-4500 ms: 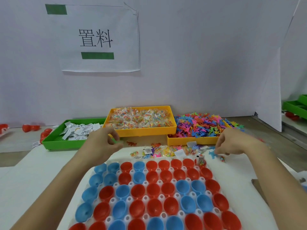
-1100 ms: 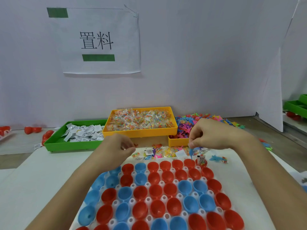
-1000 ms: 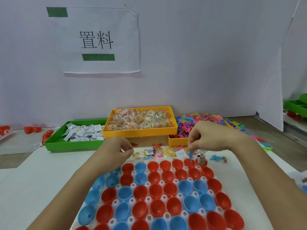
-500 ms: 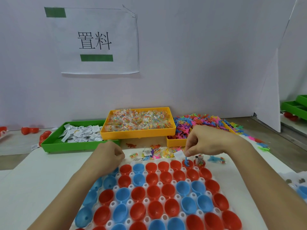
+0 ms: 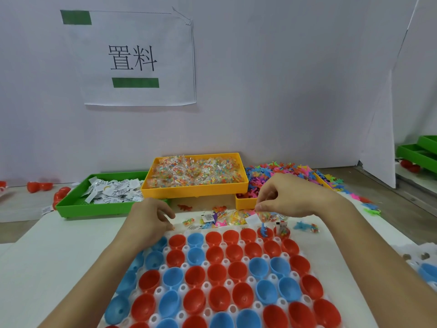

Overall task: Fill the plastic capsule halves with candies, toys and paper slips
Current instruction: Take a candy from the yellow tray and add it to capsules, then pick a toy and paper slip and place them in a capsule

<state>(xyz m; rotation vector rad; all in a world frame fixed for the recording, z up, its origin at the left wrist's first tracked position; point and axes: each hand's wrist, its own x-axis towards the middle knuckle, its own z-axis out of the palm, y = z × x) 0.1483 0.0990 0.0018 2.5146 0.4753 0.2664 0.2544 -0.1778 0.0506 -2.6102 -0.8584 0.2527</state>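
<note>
the capsule tray [image 5: 227, 240] fills the lower middle of the frame, rows of red and blue capsule halves [image 5: 217, 273] nearly all bare; only the top row's right end has anything in it. above it sit the green tray of paper slips [image 5: 71, 207] at centre left, the yellow candy tray [image 5: 196, 191] in the middle, and the toy heap [image 5: 279, 172] to its right. my right hand [image 5: 290, 197] hangs over the top row, its grip pinching a clear candy packet [image 5: 269, 215], and just below it a blue toy [image 5: 263, 229] stands in a red half. my left hand [image 5: 151, 218] rests at the tray's upper left corner, fingers curled; i cannot tell if that grip pinches anything. i judge i am filling the second half from the right: the packet goes in beside the toy next, lowered straight so it doesn't snag the rim, then a slip. half a second back the toy hung from my right fingers; now it sits in the half.
</note>
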